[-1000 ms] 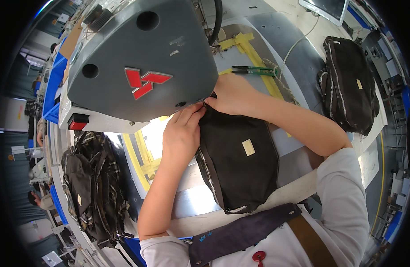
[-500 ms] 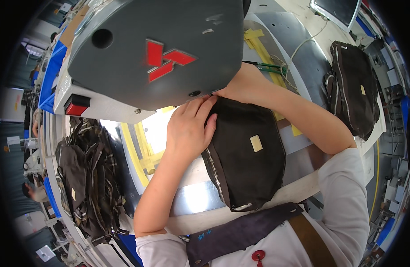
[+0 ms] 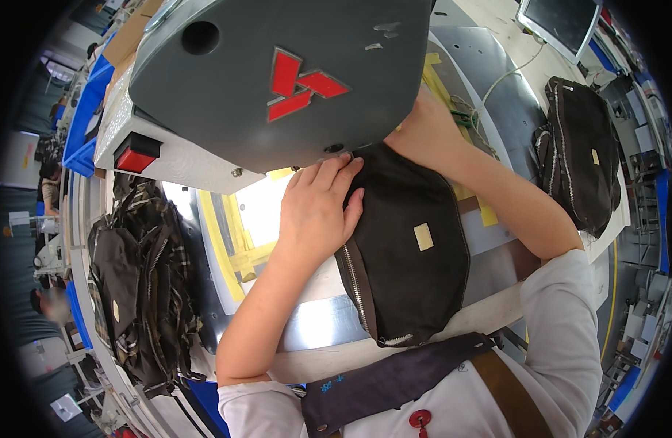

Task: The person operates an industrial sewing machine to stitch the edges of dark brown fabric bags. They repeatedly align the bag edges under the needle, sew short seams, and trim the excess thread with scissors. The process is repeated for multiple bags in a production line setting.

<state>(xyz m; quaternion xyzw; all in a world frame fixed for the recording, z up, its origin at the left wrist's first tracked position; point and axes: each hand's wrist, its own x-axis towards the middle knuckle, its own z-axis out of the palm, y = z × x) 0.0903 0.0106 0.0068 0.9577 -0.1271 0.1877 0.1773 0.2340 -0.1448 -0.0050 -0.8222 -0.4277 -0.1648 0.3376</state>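
A dark brown fabric bag (image 3: 409, 270) lies flat beneath the grey machine head (image 3: 263, 80), its far end hidden there. It has a metal zipper (image 3: 358, 288) along its left edge and a small cream label (image 3: 423, 236). My left hand (image 3: 314, 212) rests on the bag's upper left edge, fingers stretched forward and thumb apart. On the bag's far right side is my right hand (image 3: 427, 135); the machine head covers most of its fingers, so their grip does not show.
Stacked bag pieces (image 3: 142, 285) lie at the left. Another dark zippered bag (image 3: 584, 153) sits at the right, below a screen (image 3: 562, 25). Yellow tape (image 3: 237, 241) marks the work plate. A red switch (image 3: 136, 153) juts from the machine. Green-handled snips (image 3: 463, 117) lie beyond my right hand.
My right hand has moved a little farther away along the bag, its fingers now more hidden and covering more of the green-handled tool. My left hand stays on the bag's edge. The view has shifted slightly.
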